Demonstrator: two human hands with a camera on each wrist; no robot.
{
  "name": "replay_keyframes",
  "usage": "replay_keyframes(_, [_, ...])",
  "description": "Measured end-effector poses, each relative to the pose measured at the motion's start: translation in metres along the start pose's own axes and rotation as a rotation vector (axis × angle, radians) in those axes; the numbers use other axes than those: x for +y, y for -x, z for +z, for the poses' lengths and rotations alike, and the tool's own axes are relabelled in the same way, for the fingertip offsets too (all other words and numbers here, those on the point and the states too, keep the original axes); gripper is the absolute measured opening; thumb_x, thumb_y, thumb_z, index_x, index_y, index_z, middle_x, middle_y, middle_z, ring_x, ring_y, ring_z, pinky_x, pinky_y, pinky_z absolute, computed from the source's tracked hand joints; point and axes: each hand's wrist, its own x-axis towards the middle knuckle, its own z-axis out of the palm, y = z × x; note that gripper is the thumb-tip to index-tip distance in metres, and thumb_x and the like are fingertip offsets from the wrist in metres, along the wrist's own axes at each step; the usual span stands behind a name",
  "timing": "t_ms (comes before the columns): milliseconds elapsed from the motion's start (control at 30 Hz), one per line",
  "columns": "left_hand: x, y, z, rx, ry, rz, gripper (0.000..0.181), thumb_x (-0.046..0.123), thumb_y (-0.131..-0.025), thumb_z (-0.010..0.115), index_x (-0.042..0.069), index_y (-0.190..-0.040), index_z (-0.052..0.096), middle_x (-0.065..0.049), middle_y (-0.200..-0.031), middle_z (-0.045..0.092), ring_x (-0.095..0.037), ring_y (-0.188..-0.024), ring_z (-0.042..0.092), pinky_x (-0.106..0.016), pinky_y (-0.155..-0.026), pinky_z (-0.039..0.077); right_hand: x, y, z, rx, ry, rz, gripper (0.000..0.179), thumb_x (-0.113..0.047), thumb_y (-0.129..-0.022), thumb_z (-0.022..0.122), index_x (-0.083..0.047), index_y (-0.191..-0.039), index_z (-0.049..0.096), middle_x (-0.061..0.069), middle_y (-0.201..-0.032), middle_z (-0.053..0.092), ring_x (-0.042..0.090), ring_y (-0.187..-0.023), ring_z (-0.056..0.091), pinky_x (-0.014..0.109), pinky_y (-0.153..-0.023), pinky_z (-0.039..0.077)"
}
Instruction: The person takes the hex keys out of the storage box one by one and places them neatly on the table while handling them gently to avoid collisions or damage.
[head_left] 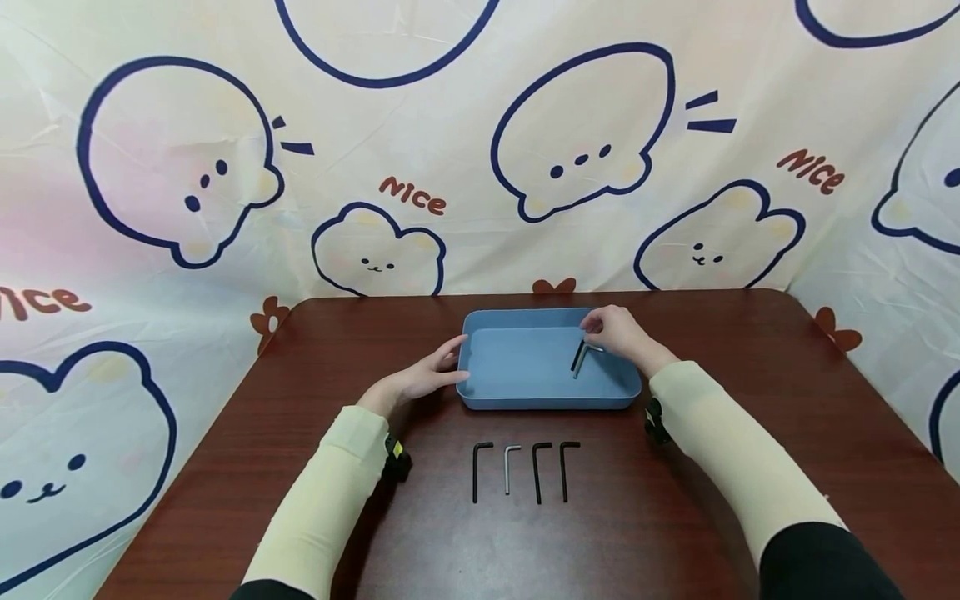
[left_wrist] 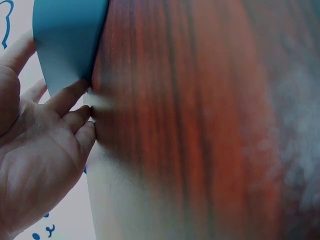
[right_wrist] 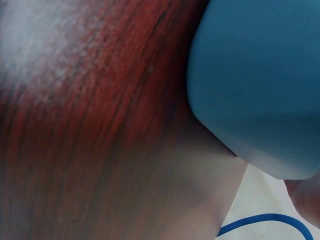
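Observation:
A blue tray stands on the table. My left hand is at its left end, fingers spread and mostly straight, with fingertips and thumb touching the wall; the left wrist view shows the open palm beside it. Over the tray's right half, my right hand pinches at the top of a hex key. A black and a silver key overlap there, and which one the fingers hold is hard to tell. In the right wrist view the tray's wall hides most of that hand.
In front of the tray lie a black hex key, a short silver one and two more black ones in a row. The brown table meets a printed cloth backdrop behind.

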Motion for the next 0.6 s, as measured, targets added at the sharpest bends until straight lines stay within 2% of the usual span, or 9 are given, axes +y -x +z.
replay_keyframes(367, [0.0,0.0,-0.001,0.001,0.0,0.004,0.072,0.024,-0.1,0.055,0.021,-0.157,0.011,-0.019,-0.159,0.014,-0.034,-0.146,0.011,-0.06,-0.111,0.011,0.004,-0.013,0.008,-0.026,0.078,-0.011,0.017,0.004,-0.088,0.067,0.008,-0.105,0.068,0.019,-0.099,0.066,0.032,-0.094,0.061,0.044,-0.083,0.051])
replay_keyframes(600, [0.001,0.001,0.0,0.001,0.003,0.0,0.072,0.024,-0.101,0.054,0.021,-0.157,0.01,-0.02,-0.159,0.014,-0.034,-0.146,0.012,-0.06,-0.111,0.012,0.007,-0.019,0.017,-0.037,0.118,-0.015,0.017,0.001,-0.087,0.071,0.006,-0.102,0.07,0.016,-0.096,0.067,0.03,-0.093,0.061,0.043,-0.084,0.049])
